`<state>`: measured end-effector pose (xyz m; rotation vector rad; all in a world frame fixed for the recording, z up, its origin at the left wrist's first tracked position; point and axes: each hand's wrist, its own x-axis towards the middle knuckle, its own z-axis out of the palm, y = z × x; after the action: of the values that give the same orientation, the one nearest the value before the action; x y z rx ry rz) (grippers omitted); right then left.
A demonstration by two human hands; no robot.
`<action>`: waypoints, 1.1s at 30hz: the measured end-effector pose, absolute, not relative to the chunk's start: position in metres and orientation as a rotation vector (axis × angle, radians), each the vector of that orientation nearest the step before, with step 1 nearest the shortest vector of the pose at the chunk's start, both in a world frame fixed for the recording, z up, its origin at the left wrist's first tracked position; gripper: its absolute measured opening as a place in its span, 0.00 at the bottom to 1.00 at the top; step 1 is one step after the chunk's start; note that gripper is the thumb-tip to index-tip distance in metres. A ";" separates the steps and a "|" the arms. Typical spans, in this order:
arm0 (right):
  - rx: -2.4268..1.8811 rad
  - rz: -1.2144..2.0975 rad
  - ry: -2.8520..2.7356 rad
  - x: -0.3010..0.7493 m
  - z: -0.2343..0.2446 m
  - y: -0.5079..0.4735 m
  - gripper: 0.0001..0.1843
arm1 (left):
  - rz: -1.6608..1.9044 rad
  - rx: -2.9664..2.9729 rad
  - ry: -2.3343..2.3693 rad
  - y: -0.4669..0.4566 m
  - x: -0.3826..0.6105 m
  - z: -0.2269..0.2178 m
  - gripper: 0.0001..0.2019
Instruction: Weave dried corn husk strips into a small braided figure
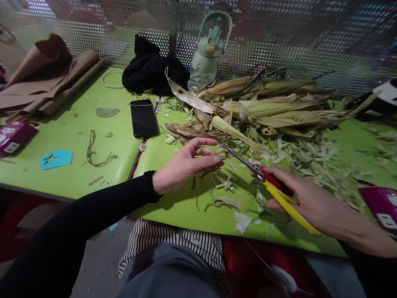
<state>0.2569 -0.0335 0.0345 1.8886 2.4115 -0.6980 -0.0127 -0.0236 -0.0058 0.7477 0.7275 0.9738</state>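
My right hand (305, 198) grips a pair of scissors (281, 198) with red and yellow handles, and their metal blades point left toward my other hand. My left hand (194, 159) is above the table, its thumb and fingers curled around a small bit of something, greenish and brownish, that I cannot make out. The scissor tips lie close to its index finger. Just beyond both hands is a heap of dried corn husks (263, 107), with a pale rolled husk (234, 132) at its near side. Scraps of husk (228, 201) lie beneath my hands.
Shredded husk (322, 155) spreads to the right. A black phone (144, 118), black cloth (155, 68) and a green bottle (207, 54) stand or lie farther back. On the left are brown paper (46, 82), a blue paper piece (56, 159) and a purple packet (17, 136).
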 end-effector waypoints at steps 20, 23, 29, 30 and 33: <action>1.876 -0.592 2.489 0.254 0.034 -0.036 0.63 | 0.955 0.716 0.639 -0.025 -0.011 -0.012 0.19; 1.909 -0.605 2.442 0.252 0.035 -0.037 0.63 | 0.959 0.722 0.633 -0.025 -0.011 -0.013 0.20; 1.951 -0.610 2.365 0.251 0.037 -0.039 0.64 | 0.948 0.735 0.654 -0.026 -0.011 -0.011 0.19; 1.951 -0.620 2.362 0.252 0.036 -0.038 0.64 | 0.946 0.738 0.657 -0.026 -0.011 -0.011 0.19; 1.935 -0.631 2.368 0.254 0.033 -0.037 0.60 | 0.950 0.743 0.655 -0.027 -0.011 -0.011 0.18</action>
<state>0.2540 -0.0374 0.0334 1.9346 2.3678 -0.6313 -0.0110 -0.0267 -0.0110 0.7427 0.6554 0.9504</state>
